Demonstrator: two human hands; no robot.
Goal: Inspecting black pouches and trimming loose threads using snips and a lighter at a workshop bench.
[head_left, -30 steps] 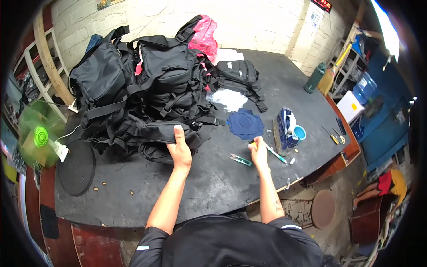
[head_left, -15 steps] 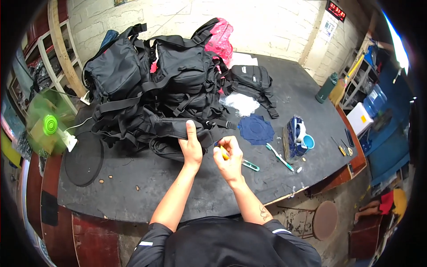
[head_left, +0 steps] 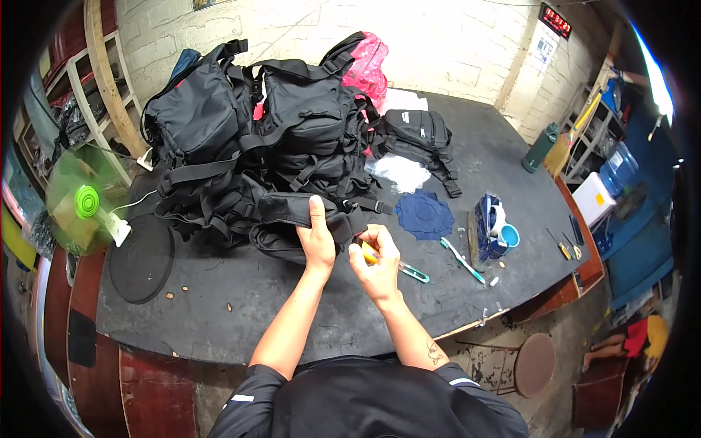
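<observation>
My left hand [head_left: 318, 244] grips the edge of a small black bag [head_left: 283, 209], thumb pointing up along its side. Close beside it, my right hand [head_left: 380, 271] is closed around a small yellow tool [head_left: 370, 252], mostly hidden by the fingers. The tool's tip is by the bag's black strap end; whether it touches cannot be made out. Just right of that hand, a green-and-white cutter-like tool [head_left: 414, 272] lies on the table. Behind the bag rises a large heap of black bags [head_left: 303, 109] with straps and buckles.
On the black table [head_left: 496, 139] lie a dark blue cloth [head_left: 423, 215], a toothbrush [head_left: 463, 260], a blue holder [head_left: 488, 226] with a cup, and a round black disc [head_left: 142, 259]. A green fan [head_left: 87, 202] spins at left. A bottle [head_left: 540, 148] stands at the far right edge.
The view has shifted slightly, so everything sits a little further right. Both hands keep nearly the same hold; the yellow tool shows at a slightly different angle.
</observation>
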